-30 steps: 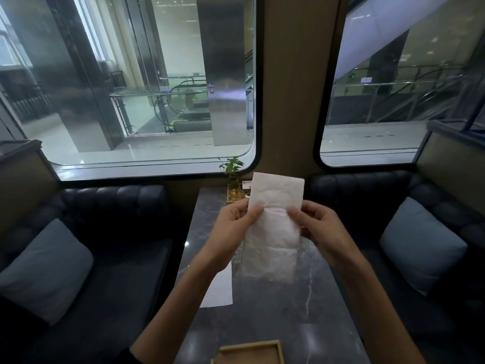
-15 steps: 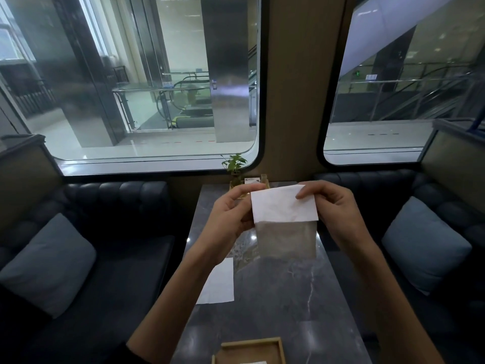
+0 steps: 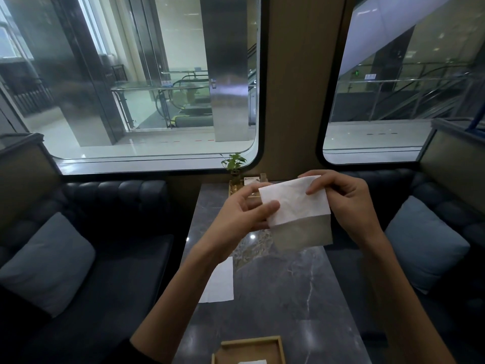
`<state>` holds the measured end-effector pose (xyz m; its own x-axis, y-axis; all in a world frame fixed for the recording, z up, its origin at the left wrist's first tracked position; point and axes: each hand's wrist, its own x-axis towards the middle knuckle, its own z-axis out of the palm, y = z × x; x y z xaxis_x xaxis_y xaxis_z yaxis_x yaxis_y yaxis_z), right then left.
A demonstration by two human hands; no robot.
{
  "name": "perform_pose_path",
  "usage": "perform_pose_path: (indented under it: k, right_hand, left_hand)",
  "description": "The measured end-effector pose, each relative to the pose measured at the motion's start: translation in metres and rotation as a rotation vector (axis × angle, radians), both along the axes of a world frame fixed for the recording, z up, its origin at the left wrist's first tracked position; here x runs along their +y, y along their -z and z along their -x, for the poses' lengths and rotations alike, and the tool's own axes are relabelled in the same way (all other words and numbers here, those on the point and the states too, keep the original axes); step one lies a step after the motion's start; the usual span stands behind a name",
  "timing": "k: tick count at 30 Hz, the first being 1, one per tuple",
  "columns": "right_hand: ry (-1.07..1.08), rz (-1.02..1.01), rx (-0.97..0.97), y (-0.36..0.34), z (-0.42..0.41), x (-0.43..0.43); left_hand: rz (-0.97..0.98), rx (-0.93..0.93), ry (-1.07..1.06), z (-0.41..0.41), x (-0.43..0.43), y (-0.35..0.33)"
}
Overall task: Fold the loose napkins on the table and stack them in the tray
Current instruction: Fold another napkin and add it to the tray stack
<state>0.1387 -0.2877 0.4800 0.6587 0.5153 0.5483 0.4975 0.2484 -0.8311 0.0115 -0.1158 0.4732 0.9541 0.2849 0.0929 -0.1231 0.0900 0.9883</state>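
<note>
I hold a white napkin (image 3: pixel 296 206) in the air above the dark marble table (image 3: pixel 288 298). Its top half is folded down over the lower half, which hangs in shadow. My left hand (image 3: pixel 244 214) pinches the napkin's left edge with thumb on top. My right hand (image 3: pixel 343 198) grips its upper right corner. A second loose napkin (image 3: pixel 219 282) lies flat on the table's left side, partly hidden by my left forearm. The wooden tray (image 3: pixel 249 348) sits at the near table edge with a white napkin corner (image 3: pixel 252 361) showing inside.
A small potted plant (image 3: pixel 233 162) and a wooden holder (image 3: pixel 236 186) stand at the table's far end under the window. Dark padded benches with blue-grey cushions (image 3: pixel 44 261) (image 3: pixel 425 243) flank the table on both sides.
The napkin hung long and open one second ago. Its upper half has since been folded down over the lower half, and both hands have risen and tilted it slightly.
</note>
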Motion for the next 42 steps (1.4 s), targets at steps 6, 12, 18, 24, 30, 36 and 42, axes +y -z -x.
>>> perform_pose_path:
  k: [6,12,18,24,30,36,42]
  right_hand:
    - [-0.071,0.029,0.332,0.006,-0.008,0.002]
    - [-0.145,0.212,0.475,0.028,-0.014,0.007]
    - [-0.135,0.131,0.421,0.024,-0.005,0.006]
    - [-0.107,0.099,0.342,0.020,-0.003,0.005]
    - [-0.155,0.058,0.335,0.013,0.000,-0.001]
    - [-0.079,0.104,0.234,0.016,-0.001,0.001]
    - [-0.128,0.205,0.264,0.021,0.000,0.003]
  left_hand:
    - [-0.037,-0.012,-0.107,-0.002,0.003,0.008]
    - [-0.070,-0.044,-0.179,-0.001,0.008,0.005]
    - [-0.082,-0.016,-0.146,0.002,0.004,0.008]
    - [-0.138,-0.058,-0.200,0.001,0.005,0.010]
    - [0.050,-0.029,-0.120,0.002,0.004,0.005]
    - [0.381,0.127,-0.007,0.005,-0.002,0.002]
    - [0.079,0.113,-0.097,0.008,0.000,0.014]
